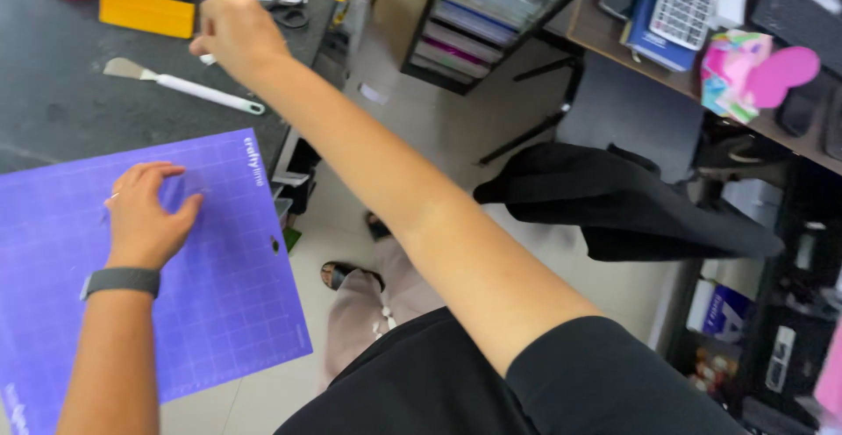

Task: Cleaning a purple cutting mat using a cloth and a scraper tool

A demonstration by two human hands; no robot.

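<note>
Pressing down with loosely curled fingers, the left hand [145,216], a dark band at its wrist, rests on the purple gridded cutting mat [219,295], which lies on the dark grey tabletop [53,93] and overhangs its near edge. The right hand [235,36] reaches far across the table, fingers bunched together; whether they pinch anything I cannot tell. Just beside it lies a white-handled metal spatula [184,86]. A yellow rectangular scraper [147,11] and black-handled scissors [288,7] lie beyond. A black office chair [614,203] stands on the floor.
</note>
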